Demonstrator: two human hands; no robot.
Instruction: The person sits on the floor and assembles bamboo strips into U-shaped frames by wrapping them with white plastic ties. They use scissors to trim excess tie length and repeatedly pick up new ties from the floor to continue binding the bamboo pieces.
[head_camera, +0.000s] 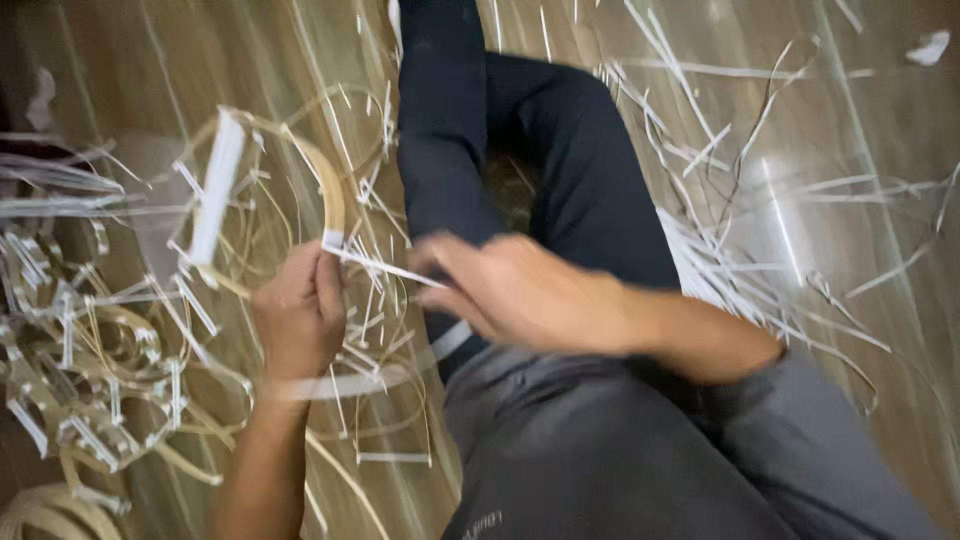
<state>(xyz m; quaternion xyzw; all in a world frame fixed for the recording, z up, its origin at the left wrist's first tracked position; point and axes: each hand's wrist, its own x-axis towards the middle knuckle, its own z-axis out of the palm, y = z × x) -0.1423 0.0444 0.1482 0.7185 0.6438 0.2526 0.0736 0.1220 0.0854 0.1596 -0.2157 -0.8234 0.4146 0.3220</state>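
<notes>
My left hand (298, 320) grips the lower end of a curved cane hoop (330, 185), pale yellow, with white tape wound on it in places. A thin white strip (385, 268) runs from the top of my left fist across to my right hand (520, 295), whose fingertips pinch its other end. The right hand is blurred. Both hands hover above my lap, over my dark trouser legs (560, 170) and grey shirt (600, 450). A wider pale strip (345, 383) loops below the left wrist.
A wooden floor (850, 130) is littered with white strip offcuts (730, 260) on the right. On the left lies a pile of bent cane rings with white bindings (90, 380). A cane coil (50, 510) sits at the bottom left corner.
</notes>
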